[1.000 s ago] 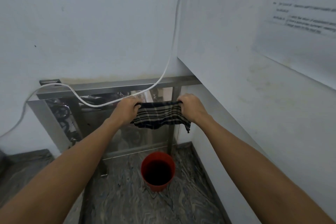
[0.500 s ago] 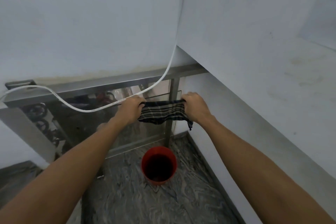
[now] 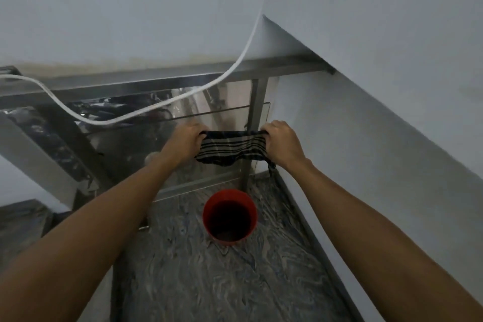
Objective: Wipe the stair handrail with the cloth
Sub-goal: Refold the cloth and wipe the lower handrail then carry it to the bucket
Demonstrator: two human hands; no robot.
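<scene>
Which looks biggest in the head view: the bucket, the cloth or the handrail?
1. handrail, the longest by far
2. cloth, a bit wider than the bucket
3. bucket, though it is close to the cloth in size

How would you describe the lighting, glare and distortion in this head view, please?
Head view: dim, flat light with a bluish cast and no hard shadows; the wide angle bows the handrail and stretches both forearms; the glass panel under the rail carries murky reflections; the striped cloth and red bucket look slightly soft.
</scene>
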